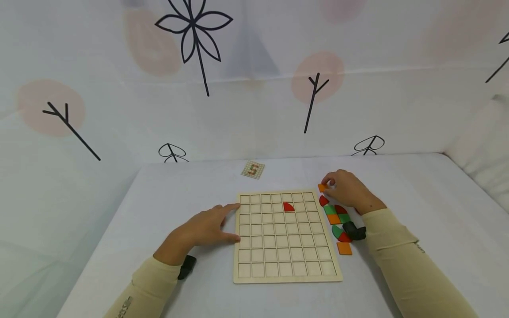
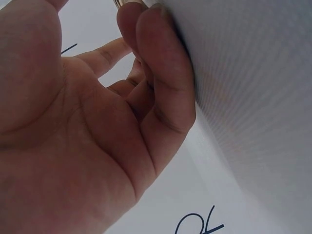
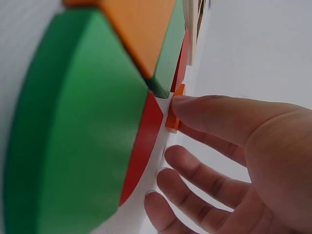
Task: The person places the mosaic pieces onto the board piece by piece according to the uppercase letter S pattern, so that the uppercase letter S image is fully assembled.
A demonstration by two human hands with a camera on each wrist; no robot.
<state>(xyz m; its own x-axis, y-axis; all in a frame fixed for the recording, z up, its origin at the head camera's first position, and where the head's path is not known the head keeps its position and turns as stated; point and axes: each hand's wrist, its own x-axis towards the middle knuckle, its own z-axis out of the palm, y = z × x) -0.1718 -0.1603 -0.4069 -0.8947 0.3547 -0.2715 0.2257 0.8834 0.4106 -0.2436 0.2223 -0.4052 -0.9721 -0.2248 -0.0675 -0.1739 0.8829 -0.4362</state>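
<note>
Two digits of the bare right hand (image 1: 347,190), thumb and forefinger, pinch a flat orange square tile (image 1: 322,188), a grip that probably suits so thin a piece; its other fingers bend loosely, holding nothing. The tile is just outside the upper right corner of a pale, wood-coloured gridded board (image 1: 286,242). The bare left hand (image 1: 207,227) grasps nothing: its spread thumb and forefinger touch the board's left edge, seemingly to steady it. One red quarter-circle tile (image 1: 288,207) sits in a cell of the board's second row from the top. Loose red, green and orange flat tiles (image 1: 333,218) lie along the board's right side, likely for easy reach. Beyond the board, a small printed card (image 1: 252,169) with a gridded S-like pattern lies face up, apparently for viewing, on the white cloth-covered table (image 1: 191,185).
</note>
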